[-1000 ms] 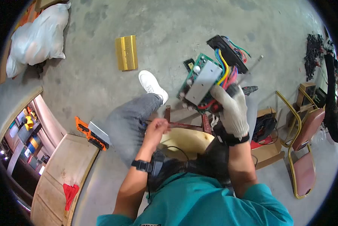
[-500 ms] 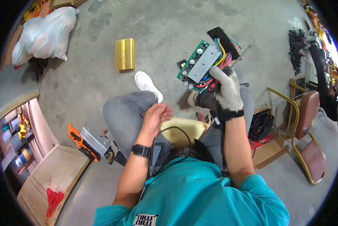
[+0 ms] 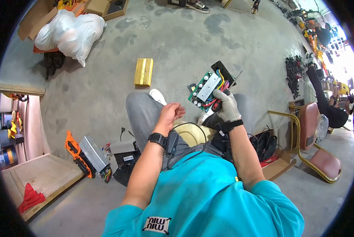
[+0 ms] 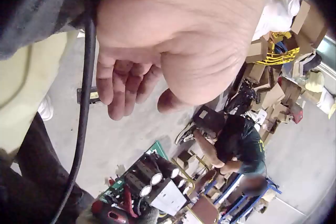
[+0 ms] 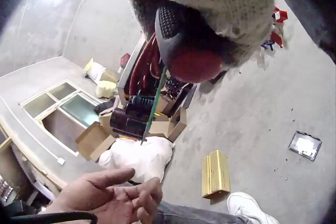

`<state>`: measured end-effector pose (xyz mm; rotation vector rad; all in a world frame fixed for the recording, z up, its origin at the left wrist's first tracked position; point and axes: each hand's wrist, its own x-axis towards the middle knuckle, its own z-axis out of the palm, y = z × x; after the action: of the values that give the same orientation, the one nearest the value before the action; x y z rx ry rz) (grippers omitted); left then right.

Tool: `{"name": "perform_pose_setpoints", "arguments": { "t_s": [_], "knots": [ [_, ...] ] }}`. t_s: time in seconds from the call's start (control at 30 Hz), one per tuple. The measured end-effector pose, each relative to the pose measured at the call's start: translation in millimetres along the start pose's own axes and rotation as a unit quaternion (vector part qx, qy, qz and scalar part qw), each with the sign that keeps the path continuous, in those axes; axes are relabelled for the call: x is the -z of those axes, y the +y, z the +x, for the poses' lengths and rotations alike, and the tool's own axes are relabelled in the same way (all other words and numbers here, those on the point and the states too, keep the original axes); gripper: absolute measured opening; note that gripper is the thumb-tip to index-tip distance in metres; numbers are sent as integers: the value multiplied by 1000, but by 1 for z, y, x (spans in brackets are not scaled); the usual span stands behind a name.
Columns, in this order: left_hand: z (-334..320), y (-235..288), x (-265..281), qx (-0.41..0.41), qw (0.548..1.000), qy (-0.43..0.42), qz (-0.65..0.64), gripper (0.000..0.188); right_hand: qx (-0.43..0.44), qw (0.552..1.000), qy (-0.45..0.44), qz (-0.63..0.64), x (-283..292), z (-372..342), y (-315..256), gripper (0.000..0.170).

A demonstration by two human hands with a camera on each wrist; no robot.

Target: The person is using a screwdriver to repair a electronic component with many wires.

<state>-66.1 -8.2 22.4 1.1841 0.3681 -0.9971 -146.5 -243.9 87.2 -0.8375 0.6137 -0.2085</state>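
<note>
My right hand (image 3: pixel 228 107), in a white knit glove, holds a green circuit board (image 3: pixel 195 93) with a metal plate (image 3: pixel 208 87) and round capacitors on it. The same hand grips a screwdriver (image 5: pixel 195 66) with a red and black handle; its shaft points away past the board in the head view. Coloured wires (image 3: pixel 223 81) run from the board to a black end panel (image 3: pixel 220 67). My bare left hand (image 3: pixel 171 115) hovers over the lap, palm up, fingers loosely bent and holding nothing. A gold ribbed metal case (image 3: pixel 144 72) lies on the floor ahead.
A small black-framed panel (image 5: pixel 305 146) lies on the floor. An orange tool (image 3: pixel 77 153) and a silver metal case (image 3: pixel 94 152) stand at the left by a wooden board (image 3: pixel 46 170). At right are an open carton (image 3: pixel 279 169) and a chair (image 3: pixel 323 162).
The head view has tilted up, showing more of the room. The left hand's fingers have loosened and spread a little. My right hand keeps hold of the board and screwdriver.
</note>
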Motion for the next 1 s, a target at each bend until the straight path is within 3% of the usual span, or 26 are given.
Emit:
{"name": "perform_pose_setpoints", "arguments": {
  "t_s": [0.23,0.4,0.5,0.73,1.0],
  "knots": [
    [5,-2,7,2,1000,9,8,26,12,999,-37,-31,-7,-12,-2,30],
    [5,-2,3,-4,1000,4,22,23,16,996,-2,-90,-14,-25,-13,24],
    [8,-1,7,-9,1000,-8,22,22,-1,996,-8,-89,-18,-33,-21,33],
    [17,6,0,-20,1000,-12,14,21,25,997,-42,-66,-12,-28,-21,33],
    [18,7,-2,-30,999,-9,30,21,31,998,-6,-53,8,-23,-21,34]
  ]
}}
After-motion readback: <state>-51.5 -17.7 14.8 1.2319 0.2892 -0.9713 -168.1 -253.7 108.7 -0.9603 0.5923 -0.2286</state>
